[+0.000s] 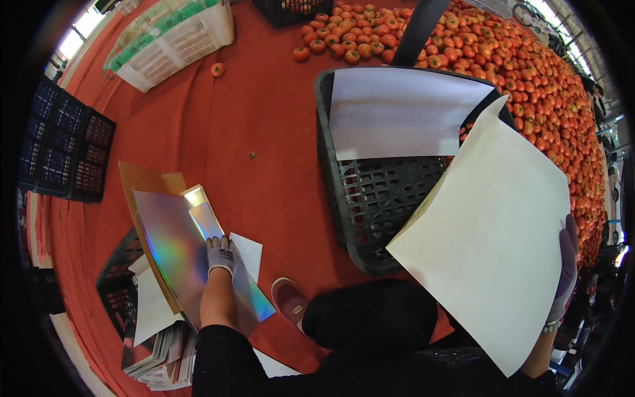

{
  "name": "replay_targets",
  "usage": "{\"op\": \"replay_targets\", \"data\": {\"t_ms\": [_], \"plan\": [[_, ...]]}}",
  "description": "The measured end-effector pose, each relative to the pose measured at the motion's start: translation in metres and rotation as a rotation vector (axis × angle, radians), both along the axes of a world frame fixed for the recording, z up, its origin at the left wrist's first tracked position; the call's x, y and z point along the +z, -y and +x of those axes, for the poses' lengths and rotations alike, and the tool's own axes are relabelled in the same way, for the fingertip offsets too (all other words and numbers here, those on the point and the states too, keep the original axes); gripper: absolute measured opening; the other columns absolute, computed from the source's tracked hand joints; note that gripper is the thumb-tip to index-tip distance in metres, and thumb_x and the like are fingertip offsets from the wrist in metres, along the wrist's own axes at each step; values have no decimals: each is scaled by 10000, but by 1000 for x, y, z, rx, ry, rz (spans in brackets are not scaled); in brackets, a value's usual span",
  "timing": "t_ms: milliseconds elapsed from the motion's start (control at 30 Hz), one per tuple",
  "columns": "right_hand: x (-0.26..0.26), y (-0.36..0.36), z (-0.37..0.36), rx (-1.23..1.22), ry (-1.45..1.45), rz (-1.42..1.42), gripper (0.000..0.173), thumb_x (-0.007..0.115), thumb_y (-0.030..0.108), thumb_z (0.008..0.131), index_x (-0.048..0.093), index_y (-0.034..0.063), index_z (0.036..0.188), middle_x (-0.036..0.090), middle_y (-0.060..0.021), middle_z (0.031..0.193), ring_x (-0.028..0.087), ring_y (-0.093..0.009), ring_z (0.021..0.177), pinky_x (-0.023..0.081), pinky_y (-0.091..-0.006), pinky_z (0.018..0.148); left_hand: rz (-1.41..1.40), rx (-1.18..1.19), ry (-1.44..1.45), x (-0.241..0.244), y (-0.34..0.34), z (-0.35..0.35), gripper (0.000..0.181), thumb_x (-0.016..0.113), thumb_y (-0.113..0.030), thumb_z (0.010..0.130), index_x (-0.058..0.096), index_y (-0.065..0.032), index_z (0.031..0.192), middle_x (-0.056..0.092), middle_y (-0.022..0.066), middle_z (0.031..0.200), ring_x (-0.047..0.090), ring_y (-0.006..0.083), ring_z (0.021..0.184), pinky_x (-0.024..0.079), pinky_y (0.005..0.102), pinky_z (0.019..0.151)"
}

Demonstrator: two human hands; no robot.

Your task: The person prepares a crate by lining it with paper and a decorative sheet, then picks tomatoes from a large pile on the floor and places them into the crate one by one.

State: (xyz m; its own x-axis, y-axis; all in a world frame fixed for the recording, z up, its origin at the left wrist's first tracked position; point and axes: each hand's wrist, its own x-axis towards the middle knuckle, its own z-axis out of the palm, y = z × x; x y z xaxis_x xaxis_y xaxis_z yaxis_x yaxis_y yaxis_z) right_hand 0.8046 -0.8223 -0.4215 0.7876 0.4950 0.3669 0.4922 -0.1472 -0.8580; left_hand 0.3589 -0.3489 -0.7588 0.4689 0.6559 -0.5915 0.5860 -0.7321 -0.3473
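Observation:
My left hand (pixel 221 254), in a grey work glove, lies over a shiny holographic sheet (pixel 171 243) at the lower left. Its fingertips touch the bottom of a gold, mirror-like folded piece (pixel 204 211); whether they grip it is unclear. My right hand (pixel 568 273), also gloved, holds the right edge of a large cream sheet (pixel 491 228), its thumb hidden behind. That sheet slants over the right side of a black plastic crate (pixel 342 218). Inside the crate, a white sheet (pixel 402 114) lines the far wall, and the slotted bottom shows.
Loose tomatoes (pixel 536 119) form a large heap at the right and back. A white-and-green crate (pixel 173 49) stands back left, near a single tomato (pixel 218 69). Black crates (pixel 69 144) stand at the left. Papers (pixel 161 357) pile by another crate (pixel 116 278). Red cloth (pixel 258 134) covers the ground.

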Motion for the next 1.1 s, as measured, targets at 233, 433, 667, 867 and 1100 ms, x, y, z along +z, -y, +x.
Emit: {"op": "replay_targets", "data": {"t_ms": [233,433,667,867,1100], "plan": [[34,-48,-14,-329,-544,388,397,541,98,954,533,8,1341,603,-158,1263,602,-243,1135,499,-365,982,15,-19,72,5,18,-1,550,496,-252,926,413,-160,1462,444,114,1456,351,352,1398,168,528,1190],[46,-77,4,0,-553,-354,498,617,110,875,519,-120,1306,644,-157,1150,628,-162,1005,517,-275,903,-20,142,378,37,42,24,555,590,-234,850,499,-153,1391,494,131,1402,386,348,1371,226,529,1167],[58,-114,34,251,-181,-932,318,622,124,862,657,9,1157,713,-84,906,670,-198,779,519,-322,694,-46,63,1364,112,111,34,354,645,-79,797,618,-33,1147,611,187,1157,558,399,1107,445,502,974],[29,-68,90,36,659,-1132,188,559,168,900,690,53,970,687,-177,921,656,-363,840,503,-446,737,171,41,1434,215,165,-24,362,662,-47,761,636,-38,1121,636,163,1136,603,388,1069,475,493,951],[48,-76,79,69,1084,-1105,124,568,20,875,647,61,961,665,-152,871,654,-337,839,515,-416,745,636,259,1271,295,204,-146,324,584,81,763,644,4,1072,655,168,1047,609,389,1062,503,448,912]]}}
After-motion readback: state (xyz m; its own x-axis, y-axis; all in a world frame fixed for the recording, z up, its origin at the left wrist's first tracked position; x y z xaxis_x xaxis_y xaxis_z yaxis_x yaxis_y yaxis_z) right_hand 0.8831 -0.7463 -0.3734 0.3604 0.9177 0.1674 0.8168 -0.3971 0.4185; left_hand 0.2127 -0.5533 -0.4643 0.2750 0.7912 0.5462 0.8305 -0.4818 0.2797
